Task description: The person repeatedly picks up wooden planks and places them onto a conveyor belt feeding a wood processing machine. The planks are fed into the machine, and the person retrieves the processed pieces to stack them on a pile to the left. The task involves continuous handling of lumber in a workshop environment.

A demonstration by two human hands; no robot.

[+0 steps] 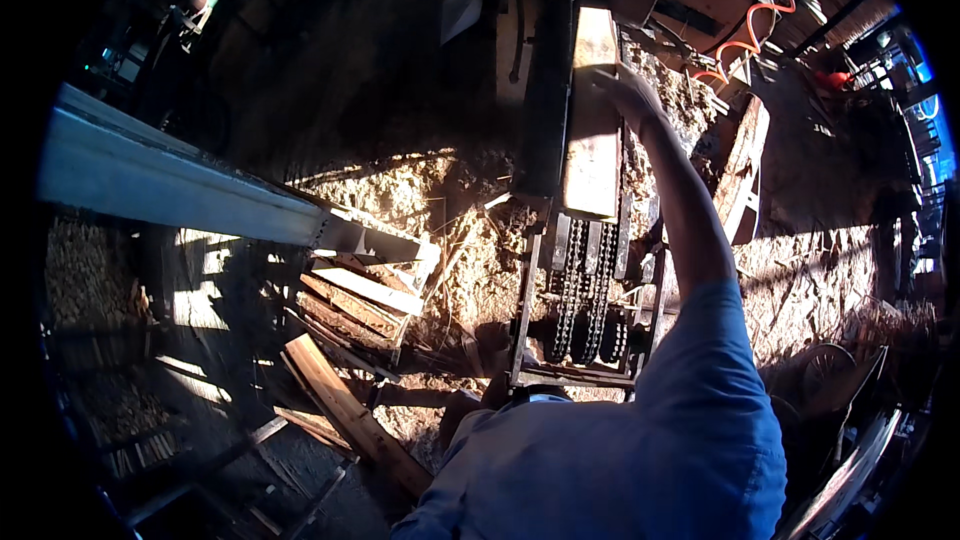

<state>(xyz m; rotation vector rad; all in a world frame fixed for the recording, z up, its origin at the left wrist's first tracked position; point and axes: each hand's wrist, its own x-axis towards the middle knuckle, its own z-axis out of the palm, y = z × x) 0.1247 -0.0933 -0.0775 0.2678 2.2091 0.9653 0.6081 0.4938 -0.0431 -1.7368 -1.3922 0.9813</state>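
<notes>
A squared timber beam lies lengthwise on a machine bed, bright at both ends and shaded in the middle. My right arm reaches far forward, and my right hand rests on the beam's right side near its far end, fingers stretched out over the wood. Twin drive chains run along the bed between metal rails, just on the near side of the beam. Close to my body, at the frame's near left corner, a dim patch of my left hand or forearm shows; its fingers are hidden in shadow.
Left of the machine are a long pale metal beam, stacked wood offcuts and a leaning plank. Sawdust and chips cover the sunlit ground. A rough slab stands at the right, below an orange coiled hose.
</notes>
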